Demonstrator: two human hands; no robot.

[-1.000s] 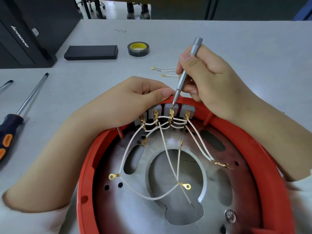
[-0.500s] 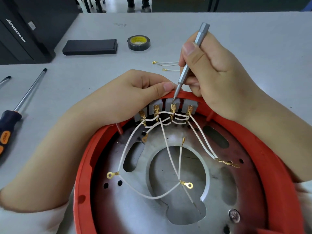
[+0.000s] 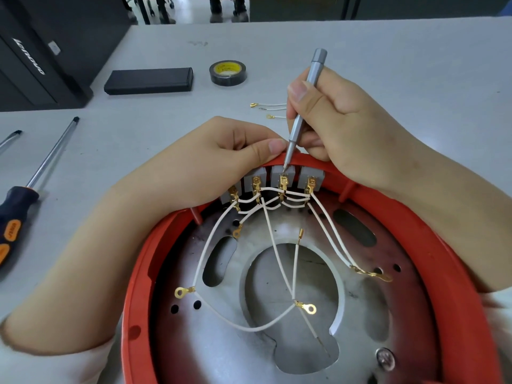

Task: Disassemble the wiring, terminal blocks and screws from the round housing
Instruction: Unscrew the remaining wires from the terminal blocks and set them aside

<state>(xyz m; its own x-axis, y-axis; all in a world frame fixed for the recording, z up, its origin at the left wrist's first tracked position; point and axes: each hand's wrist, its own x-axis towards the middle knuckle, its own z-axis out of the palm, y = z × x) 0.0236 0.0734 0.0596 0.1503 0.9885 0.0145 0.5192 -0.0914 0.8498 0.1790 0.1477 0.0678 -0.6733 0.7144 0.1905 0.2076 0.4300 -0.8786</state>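
Red housing, white wires, grey terminal blocks, black-and-yellow tape.

Bright, even overhead light washes the grey tabletop; shadows fall soft and short under the forearms. A dull sheen sits on the metal plate. The centre is sharp, while the lower corners smear and wide-angle bending curves the far edge.

The left hand rests curled at the housing's far rim, thumb extended, while the right hand pinches a slim screwdriver, tip down.
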